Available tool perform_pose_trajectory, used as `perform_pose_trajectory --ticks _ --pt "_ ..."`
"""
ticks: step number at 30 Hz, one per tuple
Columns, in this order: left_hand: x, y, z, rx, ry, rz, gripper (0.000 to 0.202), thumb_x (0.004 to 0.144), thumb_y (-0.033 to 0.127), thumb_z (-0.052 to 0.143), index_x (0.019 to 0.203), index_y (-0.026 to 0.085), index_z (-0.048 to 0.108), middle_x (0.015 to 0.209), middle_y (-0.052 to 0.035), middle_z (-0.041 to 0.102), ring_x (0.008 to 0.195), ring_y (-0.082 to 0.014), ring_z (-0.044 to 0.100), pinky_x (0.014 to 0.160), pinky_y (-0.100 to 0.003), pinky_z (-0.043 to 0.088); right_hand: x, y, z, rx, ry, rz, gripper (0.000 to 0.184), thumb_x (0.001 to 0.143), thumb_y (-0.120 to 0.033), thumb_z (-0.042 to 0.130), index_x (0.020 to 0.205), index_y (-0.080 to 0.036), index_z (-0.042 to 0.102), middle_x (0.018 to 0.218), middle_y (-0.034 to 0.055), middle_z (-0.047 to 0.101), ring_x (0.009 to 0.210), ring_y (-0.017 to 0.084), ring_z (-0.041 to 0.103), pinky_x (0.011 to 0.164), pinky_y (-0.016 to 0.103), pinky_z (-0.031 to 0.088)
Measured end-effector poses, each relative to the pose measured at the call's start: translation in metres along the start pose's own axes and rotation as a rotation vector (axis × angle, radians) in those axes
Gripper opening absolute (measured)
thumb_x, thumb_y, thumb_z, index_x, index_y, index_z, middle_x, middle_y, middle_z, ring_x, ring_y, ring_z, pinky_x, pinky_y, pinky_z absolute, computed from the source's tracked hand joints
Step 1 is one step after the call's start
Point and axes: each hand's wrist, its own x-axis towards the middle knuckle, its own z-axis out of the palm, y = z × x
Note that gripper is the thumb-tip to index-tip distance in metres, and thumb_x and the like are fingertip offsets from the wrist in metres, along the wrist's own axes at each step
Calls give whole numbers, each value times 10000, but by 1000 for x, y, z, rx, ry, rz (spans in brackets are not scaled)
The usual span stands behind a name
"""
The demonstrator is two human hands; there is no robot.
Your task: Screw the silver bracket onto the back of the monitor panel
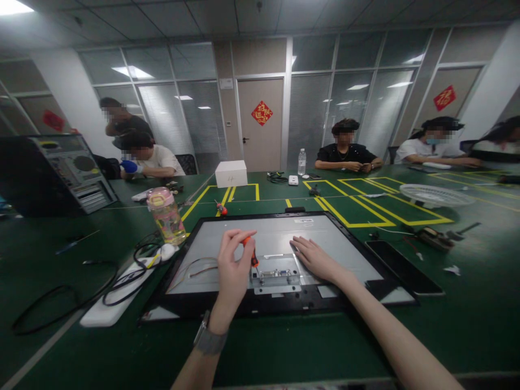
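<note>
A flat display panel (280,230) with a black frame lies face down on the green table. Near its front edge sits a metal bracket (278,288) with connector ports. My left hand (235,265), a watch on its wrist, pinches a small orange-and-black screwdriver (254,258). The screwdriver's tip points down at the left end of the bracket. My right hand (314,259) rests flat on the panel beside the bracket's right side, fingers stretched out. Thin wires (195,261) run across the panel's left part.
A white power strip (117,295) with black cables and a pink-lided bottle (166,216) stand left. A phone (402,268) lies right of the panel. Further off are a computer case (60,173), a white box (231,174) and a fan-like grille (436,194). Several people sit across the table.
</note>
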Motion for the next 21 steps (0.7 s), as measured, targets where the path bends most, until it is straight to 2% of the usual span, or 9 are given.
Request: perform_pose_trajectory --ticks 3,8,12,14,18,21 --pt "0 1 0 23 -5 5 193 910 294 581 976 208 741 901 -43 596 842 -166 592 775 -272 474 -1 0 -1 -2 -1 0 516 1006 -339 288 1450 -148 468 1532 148 416 1433 260 354 1187 476 244" --pt "1 3 -1 -64 -39 -57 280 969 276 450 1045 186 704 956 -67 670 921 -184 631 827 -291 480 -1 0 0 2 -1 -4 515 1006 -337 283 1448 -152 472 1534 143 415 1434 255 353 1186 473 248" --pt "1 2 0 -5 -17 -6 172 896 294 593 953 203 727 922 -44 617 875 -170 608 812 -277 475 -1 0 -1 10 -3 1 517 1004 -331 287 1447 -138 472 1534 150 413 1434 259 351 1188 477 243" --pt "0 2 1 4 -30 -9 175 896 290 594 976 204 724 916 -41 614 858 -166 607 810 -279 476 -1 0 0 6 -5 1 520 1003 -328 290 1447 -126 470 1533 155 412 1435 260 349 1189 475 241" --pt "-1 1 0 -63 -74 -92 273 971 275 459 1108 198 682 996 -63 679 960 -183 633 865 -298 474 -1 1 1 9 -2 3 519 1003 -329 295 1451 -131 467 1535 153 410 1437 257 346 1191 467 238" --pt "-1 1 -1 -59 -63 -76 262 967 292 475 1058 198 703 1017 -68 673 988 -191 624 881 -302 471 0 2 2 15 6 3 514 1002 -330 300 1449 -142 471 1534 148 414 1434 257 352 1189 473 240"
